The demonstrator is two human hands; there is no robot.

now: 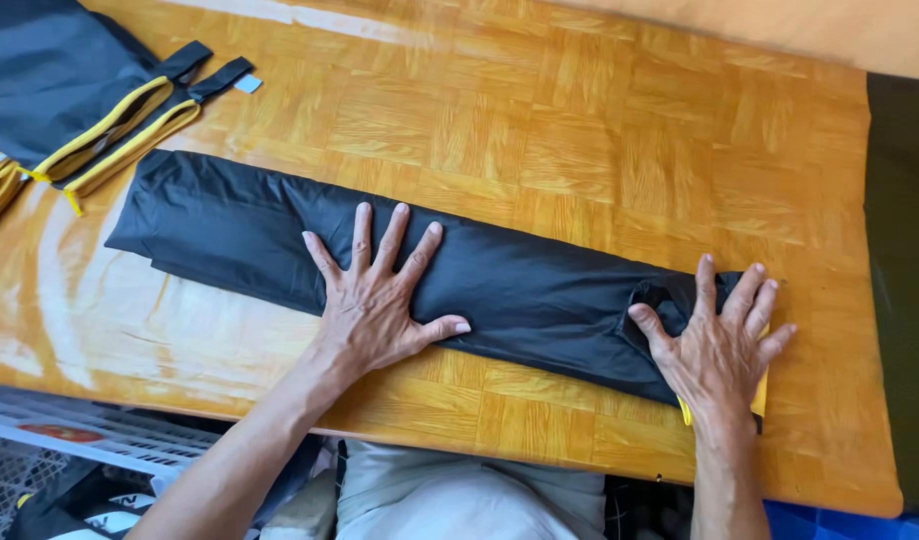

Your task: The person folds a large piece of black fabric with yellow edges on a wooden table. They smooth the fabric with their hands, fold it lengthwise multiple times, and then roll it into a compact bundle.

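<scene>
Both hands down flat on the folded black fabric [280,240], a long dark strip lying diagonally across the wooden table [600,120], upper-left to lower-right. Left hand [380,300] sits approx mid-strip, palm pressed down, fingers spread wide and pointing away from the person, thumb out to the right along the near edge of the cloth. No pinch, just flat pressure. Right hand [720,350] is at the strip's right end, also palm down w/ fingers splayed, covering the end where the fabric bunches into a small fold beside the thumb. Yellow trim [760,395] peeks out under that hand at the near corner, touching the table. Neither hand closes on anything; both open and pressing. Far left corner of the table: a second dark fabric piece w/ yellow-edged straps [110,140], well apart from the hands, its straps just beside the strip's left end; can't tell if they touch. Dark green surface [905,250] runs along the table's right side. Below the near table edge, pale cloth [460,500] at the person's lap.
</scene>
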